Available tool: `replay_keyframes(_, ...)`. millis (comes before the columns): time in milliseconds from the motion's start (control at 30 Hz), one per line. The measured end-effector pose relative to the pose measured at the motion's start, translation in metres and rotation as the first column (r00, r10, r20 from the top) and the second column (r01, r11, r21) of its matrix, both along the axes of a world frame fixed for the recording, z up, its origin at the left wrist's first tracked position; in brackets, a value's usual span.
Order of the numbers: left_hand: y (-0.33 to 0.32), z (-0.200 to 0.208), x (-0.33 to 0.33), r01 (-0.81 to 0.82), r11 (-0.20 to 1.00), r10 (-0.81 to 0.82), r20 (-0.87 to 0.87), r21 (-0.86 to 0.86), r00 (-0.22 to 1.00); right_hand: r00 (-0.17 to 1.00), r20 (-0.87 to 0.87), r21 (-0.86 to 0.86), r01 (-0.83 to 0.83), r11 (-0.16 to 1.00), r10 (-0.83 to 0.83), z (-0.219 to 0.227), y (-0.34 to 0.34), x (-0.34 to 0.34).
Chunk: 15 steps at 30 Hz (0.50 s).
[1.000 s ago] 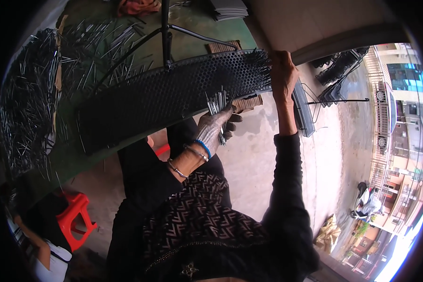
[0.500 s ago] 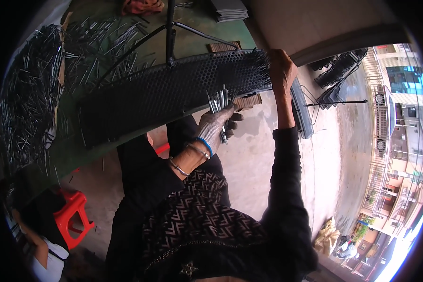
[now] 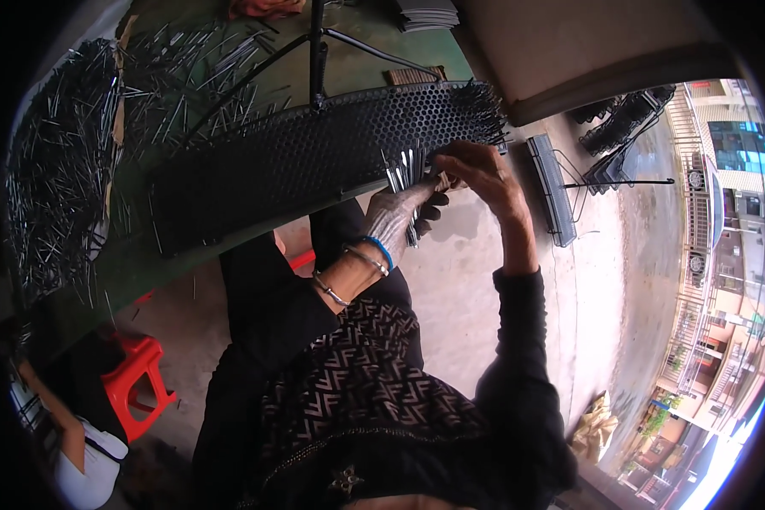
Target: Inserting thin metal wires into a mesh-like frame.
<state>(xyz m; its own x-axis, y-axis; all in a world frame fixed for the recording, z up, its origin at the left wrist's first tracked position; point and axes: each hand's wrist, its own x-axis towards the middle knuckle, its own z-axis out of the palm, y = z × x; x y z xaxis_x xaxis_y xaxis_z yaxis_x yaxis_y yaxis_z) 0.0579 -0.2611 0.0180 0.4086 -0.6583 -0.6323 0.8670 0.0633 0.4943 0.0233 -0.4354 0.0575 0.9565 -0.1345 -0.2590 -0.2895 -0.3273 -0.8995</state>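
Outdoor workshop spot with a green bench (image 3: 144, 263) covered in loose metal pins (image 3: 55, 170), street and buildings off to the right. A long black perforated panel (image 3: 297, 161) lies across the bench, with pins already stuck through its right end. The left hand (image 3: 399, 212) is clenched around a bundle of pins (image 3: 406, 170), right at the panel's lower edge. The right hand (image 3: 476, 166) is pinching at that bundle, touching it. Red stool (image 3: 136, 382) sits lower left.
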Motion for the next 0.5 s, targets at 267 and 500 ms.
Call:
replay_keyframes(267, 0.000, -0.001, -0.002, -0.019, 1.000, 0.019, 0.040, 0.001, 0.999, 0.991, 0.092, 0.104, 0.082, 0.991, -0.092, -0.004, 0.005, -0.004)
replay_keyframes(500, -0.002, -0.006, 0.009, -0.021, 1.000, 0.022, -0.118, 0.006, 0.993, 0.758, 0.484, -0.145, 0.562, 0.814, -0.437, 0.011, -0.016, 0.017)
